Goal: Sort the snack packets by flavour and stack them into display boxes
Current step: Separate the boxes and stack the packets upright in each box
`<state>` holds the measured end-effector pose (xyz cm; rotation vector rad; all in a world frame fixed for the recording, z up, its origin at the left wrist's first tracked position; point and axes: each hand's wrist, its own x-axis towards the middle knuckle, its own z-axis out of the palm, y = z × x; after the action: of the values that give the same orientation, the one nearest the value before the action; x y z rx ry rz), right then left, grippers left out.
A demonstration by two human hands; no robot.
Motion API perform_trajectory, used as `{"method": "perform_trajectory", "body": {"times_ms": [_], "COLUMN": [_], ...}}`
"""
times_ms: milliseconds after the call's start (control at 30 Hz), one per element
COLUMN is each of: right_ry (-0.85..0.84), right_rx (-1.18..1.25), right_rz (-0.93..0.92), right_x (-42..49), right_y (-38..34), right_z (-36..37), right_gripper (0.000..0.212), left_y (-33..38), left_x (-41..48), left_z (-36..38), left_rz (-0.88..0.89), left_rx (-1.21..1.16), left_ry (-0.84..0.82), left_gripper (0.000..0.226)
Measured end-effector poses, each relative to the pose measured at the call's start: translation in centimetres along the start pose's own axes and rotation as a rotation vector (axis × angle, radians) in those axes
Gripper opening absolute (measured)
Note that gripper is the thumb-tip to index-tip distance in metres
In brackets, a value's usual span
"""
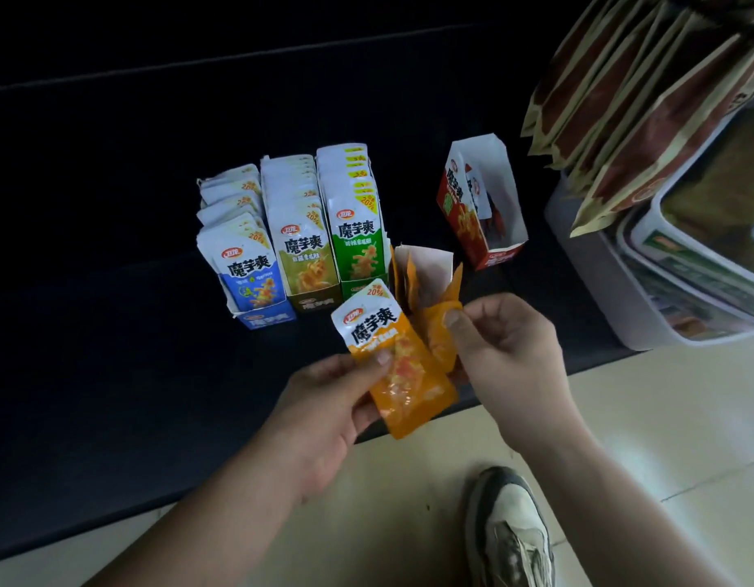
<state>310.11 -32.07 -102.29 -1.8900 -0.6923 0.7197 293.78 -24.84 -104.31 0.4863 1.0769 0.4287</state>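
pale floor tiles (621,417) run along the near edge of a dark surface (112,332), with a grey and black shoe (510,531) planted on them. over that near edge the left hand (324,413) grips an orange packet (402,374), thumb across its front, white top tilted up and to the left. just right of it the right hand (506,349) pinches a second orange packet (440,328) between thumb and fingers. behind both hands stands an open box (430,264) with more orange packets standing on edge inside. further back on the left a blue box (269,319), an olive box (318,302) and a green box (358,288) stand side by side, touching, each full of matching packets. a red box (489,252), holding one or two packets, stands apart to the right. at the right edge a grey tub (612,290) sits below hanging brown packets (621,120).
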Motion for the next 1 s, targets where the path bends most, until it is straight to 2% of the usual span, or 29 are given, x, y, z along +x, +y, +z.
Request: {"method": "perform_trajectory", "body": {"times_ms": [233,433,600,700,833,900,1000], "right_ry": [-0.059,-0.015,0.031,0.045,0.087,0.078,0.136], "right_rx": [0.118,0.17,0.18,0.161,0.132,0.09,0.028], "right_rz": [-0.033,-0.024,0.07,0.015,-0.046,-0.041,-0.1], "right_x": [-0.7,-1.0,-0.7,-0.7,-0.6,-0.5,-0.4], "right_y": [-1.5,-2.1,-2.2,-2.1,-2.0,-1.9,-1.9], "right_z": [-0.2,-0.9,-1.4,-1.7,-2.1,-1.9,-2.0], "right_gripper": [0.016,0.013,0.037,0.057,0.043,0.033,0.028], "left_y": [1.0,0.8,0.7,0.9,1.0,0.8,0.6], "left_x": [0.3,0.5,0.6,0.7,0.3,0.0,-0.5], "left_z": [1.7,2.2,2.3,2.3,1.7,1.8,1.7], "left_rz": [-0.045,-0.059,0.041,0.166,0.353,0.391,0.424], "left_rx": [-0.078,-0.145,-0.096,-0.086,0.118,0.138,0.163], "left_ry": [-0.006,0.034,0.08,0.146,0.152,0.121,0.09], "left_gripper": [0.029,0.044,0.046,0.049,0.08,0.077,0.061]}}
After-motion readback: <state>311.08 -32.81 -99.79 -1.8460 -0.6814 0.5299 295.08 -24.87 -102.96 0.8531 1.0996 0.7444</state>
